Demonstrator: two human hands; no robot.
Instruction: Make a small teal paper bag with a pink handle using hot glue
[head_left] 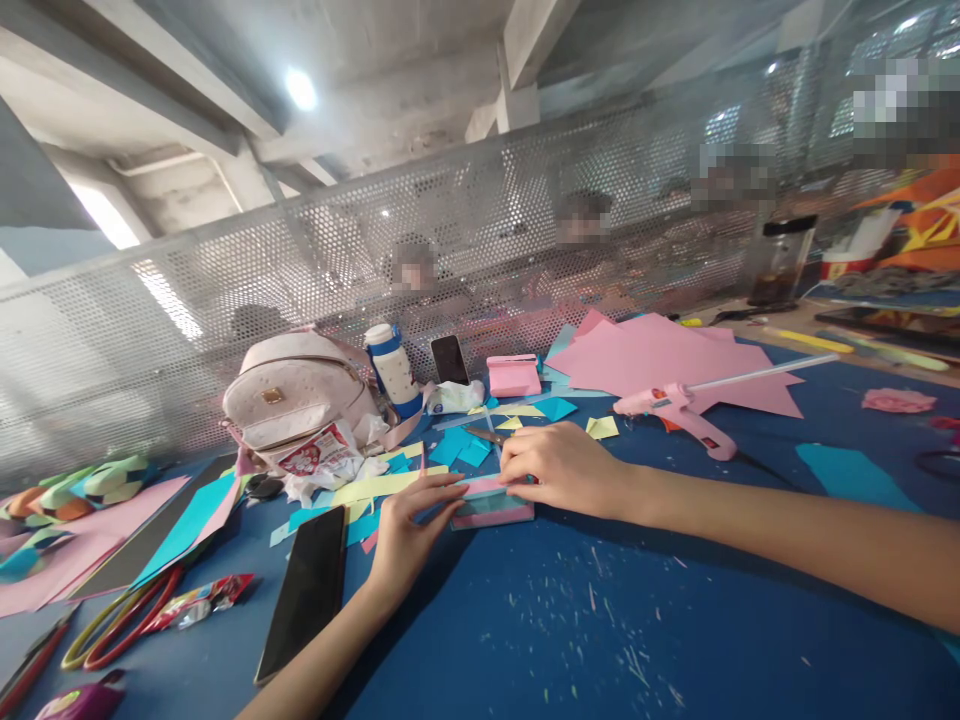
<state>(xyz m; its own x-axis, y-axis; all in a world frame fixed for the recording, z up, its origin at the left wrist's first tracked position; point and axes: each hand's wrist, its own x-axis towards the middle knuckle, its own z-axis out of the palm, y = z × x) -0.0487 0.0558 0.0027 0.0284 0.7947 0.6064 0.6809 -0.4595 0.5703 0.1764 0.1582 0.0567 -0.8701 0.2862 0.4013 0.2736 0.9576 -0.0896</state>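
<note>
A small pink and light-blue folded paper piece (491,510), shaped like a flat box, rests on the blue tabletop between both hands. At its left end my left hand (416,515) is closed, thumb and fingers pinching the edge. My right hand (555,462) grips its upper right side with curled fingers; the fingertips partly cover the paper. Just beyond the right hand lies a dark, thin tool (486,436), partly hidden. Blue paper scraps (461,446) and yellow strips (390,487) are scattered behind the left hand.
A pink glue gun (686,412) lies beyond my right forearm, near pink sheets (660,350). A black phone (306,580) is beside my left forearm. Farther back are a backpack (304,385), a bottle (394,370), a pink paper box (514,376) and a perforated metal screen (300,260).
</note>
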